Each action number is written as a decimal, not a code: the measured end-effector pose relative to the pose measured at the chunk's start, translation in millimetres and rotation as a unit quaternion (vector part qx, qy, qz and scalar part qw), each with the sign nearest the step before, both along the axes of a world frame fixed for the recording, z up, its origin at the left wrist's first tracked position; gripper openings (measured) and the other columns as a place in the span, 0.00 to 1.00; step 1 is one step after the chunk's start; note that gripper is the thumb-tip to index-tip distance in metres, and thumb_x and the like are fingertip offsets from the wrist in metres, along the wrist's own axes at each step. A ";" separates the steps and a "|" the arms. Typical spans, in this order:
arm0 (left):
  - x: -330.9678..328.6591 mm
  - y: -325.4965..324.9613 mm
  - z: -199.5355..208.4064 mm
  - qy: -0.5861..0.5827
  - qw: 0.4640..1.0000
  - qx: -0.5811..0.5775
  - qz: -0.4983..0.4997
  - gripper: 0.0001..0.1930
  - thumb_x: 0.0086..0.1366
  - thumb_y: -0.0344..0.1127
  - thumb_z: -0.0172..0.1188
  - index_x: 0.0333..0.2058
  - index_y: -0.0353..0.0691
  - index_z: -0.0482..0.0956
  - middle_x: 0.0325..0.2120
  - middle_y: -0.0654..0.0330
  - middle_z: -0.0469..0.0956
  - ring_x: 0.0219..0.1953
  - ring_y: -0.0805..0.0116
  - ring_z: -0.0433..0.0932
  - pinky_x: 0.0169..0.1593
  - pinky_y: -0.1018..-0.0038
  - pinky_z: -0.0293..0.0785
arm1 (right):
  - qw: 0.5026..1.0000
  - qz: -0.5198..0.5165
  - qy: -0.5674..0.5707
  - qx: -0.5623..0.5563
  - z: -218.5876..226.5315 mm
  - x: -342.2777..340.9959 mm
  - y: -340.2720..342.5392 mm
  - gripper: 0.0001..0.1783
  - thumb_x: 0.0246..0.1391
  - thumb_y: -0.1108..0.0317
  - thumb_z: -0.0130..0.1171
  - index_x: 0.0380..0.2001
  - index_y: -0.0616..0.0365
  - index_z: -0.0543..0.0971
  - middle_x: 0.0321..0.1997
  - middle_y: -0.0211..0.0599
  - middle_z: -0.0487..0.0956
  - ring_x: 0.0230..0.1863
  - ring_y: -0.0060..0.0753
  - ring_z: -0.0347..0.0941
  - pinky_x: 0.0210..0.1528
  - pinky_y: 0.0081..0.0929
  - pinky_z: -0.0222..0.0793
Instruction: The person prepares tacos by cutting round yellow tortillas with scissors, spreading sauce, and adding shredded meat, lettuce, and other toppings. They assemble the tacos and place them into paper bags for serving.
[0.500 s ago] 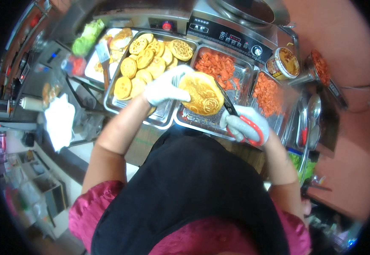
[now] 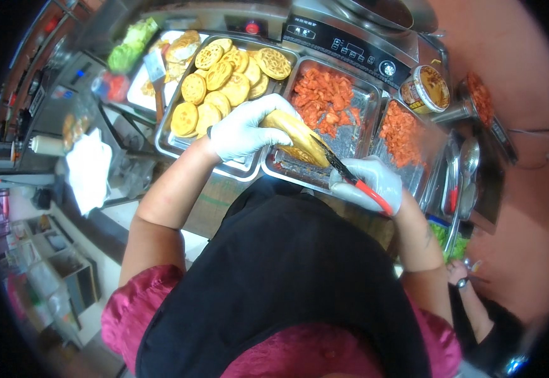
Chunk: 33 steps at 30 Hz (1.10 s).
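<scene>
My left hand (image 2: 241, 131), in a white glove, is closed round a golden round flatbread (image 2: 301, 137). The bread is tilted nearly edge-on above the front of a metal tray (image 2: 299, 179). My right hand (image 2: 380, 179), gloved too, grips a pair of scissors (image 2: 370, 194) with red handles and dark blades. Those blades meet the bread's right edge; whether they have cut into it cannot be made out. Behind the bread, red-orange chopped meat (image 2: 325, 94) lies in the tray.
Stacked flatbreads (image 2: 233, 79) fill a tray at the left. Further left are fried eggs (image 2: 183, 45), a spatula (image 2: 155, 68) and lettuce (image 2: 132, 47). At the right are more red meat (image 2: 401, 135), a tub (image 2: 424, 89) and ladles (image 2: 468, 157). Another person's arm (image 2: 473, 302) shows lower right.
The flatbread has turned from showing its patterned face to nearly edge-on. The scissors have turned, and their handle loop no longer faces up. Another person's arm has appeared lower right.
</scene>
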<state>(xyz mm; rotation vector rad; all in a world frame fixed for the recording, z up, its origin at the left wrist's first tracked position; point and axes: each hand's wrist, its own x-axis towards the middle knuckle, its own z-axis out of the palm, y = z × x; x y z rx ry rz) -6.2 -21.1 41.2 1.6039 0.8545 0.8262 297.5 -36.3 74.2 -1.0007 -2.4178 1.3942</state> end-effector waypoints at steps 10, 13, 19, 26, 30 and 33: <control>0.6 4.4 9.8 0.118 0.984 0.129 -0.033 0.14 0.64 0.26 0.63 0.49 0.39 0.77 0.40 0.58 0.82 0.45 0.68 0.82 0.49 0.72 0.77 | 1.000 0.008 -0.015 -0.002 7.4 -1.5 -0.1 0.13 0.58 0.58 0.67 0.34 0.57 0.80 0.25 0.41 0.78 0.26 0.37 0.78 0.33 0.33 0.73; 3.6 7.4 7.7 0.118 0.988 0.097 -0.027 0.14 0.64 0.26 0.63 0.48 0.39 0.77 0.38 0.59 0.82 0.44 0.67 0.82 0.49 0.72 0.77 | 0.998 -0.031 -0.027 -0.047 -3.5 5.1 -2.0 0.10 0.57 0.64 0.66 0.33 0.58 0.80 0.24 0.38 0.75 0.27 0.29 0.74 0.34 0.29 0.72; 21.1 26.1 -15.9 0.115 0.992 0.049 -0.019 0.16 0.61 0.26 0.67 0.47 0.38 0.76 0.41 0.60 0.80 0.46 0.72 0.79 0.50 0.73 0.76 | 0.987 -0.103 -0.062 -0.110 -19.5 19.7 2.1 0.12 0.59 0.59 0.67 0.33 0.57 0.81 0.25 0.35 0.79 0.28 0.29 0.75 0.36 0.29 0.73; 44.9 65.1 -76.1 0.043 0.984 -0.110 0.131 0.17 0.61 0.27 0.67 0.48 0.35 0.74 0.42 0.59 0.80 0.44 0.71 0.78 0.48 0.73 0.77 | 0.933 -0.336 -0.029 -0.127 -76.8 127.0 29.7 0.19 0.60 0.50 0.65 0.37 0.56 0.79 0.31 0.33 0.77 0.33 0.27 0.74 0.40 0.28 0.72; 72.0 65.3 -83.0 -0.151 0.941 -0.229 0.199 0.19 0.65 0.21 0.60 0.54 0.34 0.72 0.47 0.55 0.80 0.46 0.66 0.80 0.51 0.70 0.78 | 0.786 -0.594 -0.167 0.026 -197.0 282.8 30.7 0.26 0.59 0.62 0.66 0.58 0.60 0.75 0.49 0.42 0.82 0.47 0.32 0.78 0.52 0.28 0.73; 84.5 70.0 -96.7 -0.158 0.935 -0.234 0.213 0.20 0.66 0.21 0.58 0.56 0.34 0.71 0.48 0.55 0.80 0.47 0.65 0.80 0.52 0.69 0.78 | 0.693 -0.658 -0.290 -0.050 -202.2 345.1 33.0 0.38 0.55 0.56 0.62 0.68 0.53 0.67 0.57 0.53 0.79 0.55 0.49 0.78 0.57 0.35 0.71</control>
